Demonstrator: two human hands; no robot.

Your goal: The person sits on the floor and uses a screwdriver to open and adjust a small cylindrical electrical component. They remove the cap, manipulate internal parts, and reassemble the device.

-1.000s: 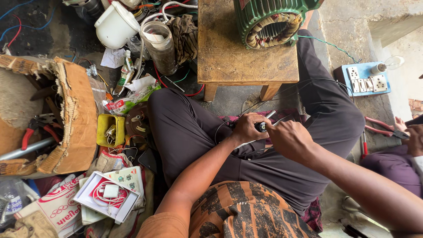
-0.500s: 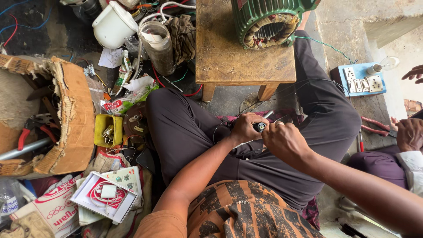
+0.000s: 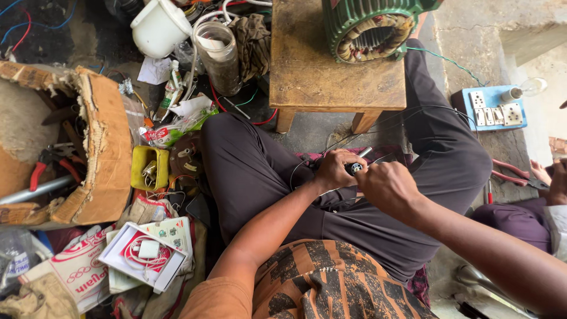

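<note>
My left hand [image 3: 335,169] and my right hand [image 3: 387,184] meet over my lap, both closed around a small dark tool [image 3: 356,167] with a metal tip that shows between the fists. Thin wires [image 3: 378,127] loop from the hands up toward the stool. I sit cross-legged in dark trousers [image 3: 260,171]. Just beyond my knees stands a low wooden stool [image 3: 307,71], and on it rests a green motor stator [image 3: 369,26] with copper windings inside.
A torn cardboard box [image 3: 103,147] with pliers lies left. A yellow tub [image 3: 149,168], white jug [image 3: 159,26], clear jar [image 3: 220,56] and papers clutter the floor. A blue socket board [image 3: 493,109] sits right. Another person's hand [image 3: 546,177] holds red pliers at the right edge.
My hands stay together on the tool, with slight shifts of grip. The other person's hand at the right edge has moved lower and nearer to the red pliers.
</note>
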